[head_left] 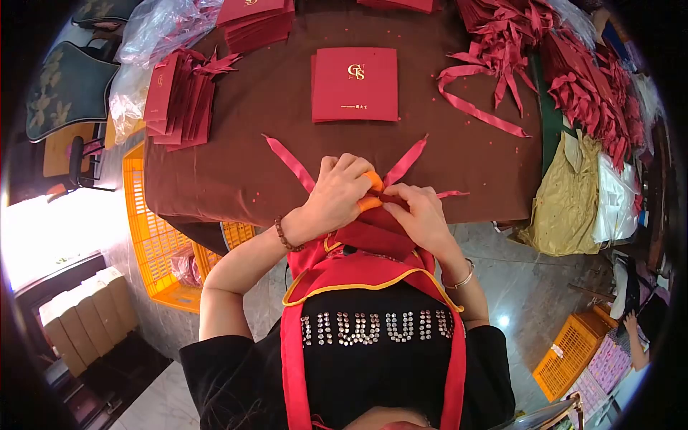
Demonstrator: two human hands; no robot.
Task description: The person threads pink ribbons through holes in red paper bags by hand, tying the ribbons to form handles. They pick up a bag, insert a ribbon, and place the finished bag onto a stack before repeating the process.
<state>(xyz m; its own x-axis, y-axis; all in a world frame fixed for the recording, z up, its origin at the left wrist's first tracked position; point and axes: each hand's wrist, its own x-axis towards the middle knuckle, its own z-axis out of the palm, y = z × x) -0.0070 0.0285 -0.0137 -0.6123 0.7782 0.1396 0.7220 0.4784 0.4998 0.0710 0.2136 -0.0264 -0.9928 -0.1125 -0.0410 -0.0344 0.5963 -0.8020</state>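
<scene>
Close to the table's front edge, my left hand (337, 192) is closed in a pinch, with orange covers (373, 182) showing at what look like its thumb and forefinger tips. My right hand (419, 217) meets it, fingers closed too. A dark red strip, apparently ribbon (390, 197), runs between the two pinches; its exact shape is partly hidden by the fingers. Red ribbon ends (290, 160) spread out on the cloth beyond my hands, one to the left and another to the right (407, 159). Further ahead lies a small stack of square red cards (355, 84) with gold print.
A brown cloth covers the table (244, 107). Red folders (179, 100) pile at the left, more cards (254, 21) behind. Ribboned red bundles (588, 93) crowd the right. Yellow crates (154, 229) stand left below; another crate (570, 351) and a person's arm (634, 340) are lower right.
</scene>
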